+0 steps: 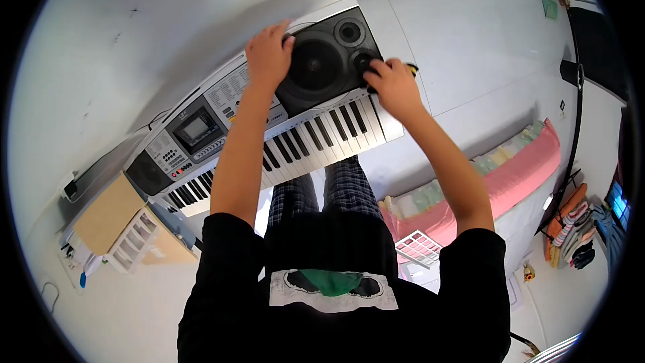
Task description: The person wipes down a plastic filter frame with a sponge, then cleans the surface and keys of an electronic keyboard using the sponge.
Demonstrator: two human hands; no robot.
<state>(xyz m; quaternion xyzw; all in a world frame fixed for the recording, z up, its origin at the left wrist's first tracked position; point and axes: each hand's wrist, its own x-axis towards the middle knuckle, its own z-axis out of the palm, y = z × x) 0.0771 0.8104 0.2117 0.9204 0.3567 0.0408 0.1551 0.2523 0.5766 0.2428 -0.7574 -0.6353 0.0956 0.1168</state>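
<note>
An electronic keyboard [319, 136] with black and white keys lies slantwise in front of me, a large dark speaker panel [322, 97] at its right end. My left hand [269, 59] is at the keyboard's back edge, left of the big round speaker, its fingers bent over the edge and its thumb on the near side. At the panel's right side, my right hand [396, 86] is closed around a small dark object [369, 85]. A yellow and black bit shows behind its knuckles. What kind of object it is, I cannot make out.
Left of the keyboard stands a wooden cabinet [107, 215] with a white divided tray [132, 240]. To the right lies a pink-edged bed pad [510, 191], with a white grid rack [418, 249] near it. Folded clothes [574, 232] are stacked far right. A wall runs behind the keyboard.
</note>
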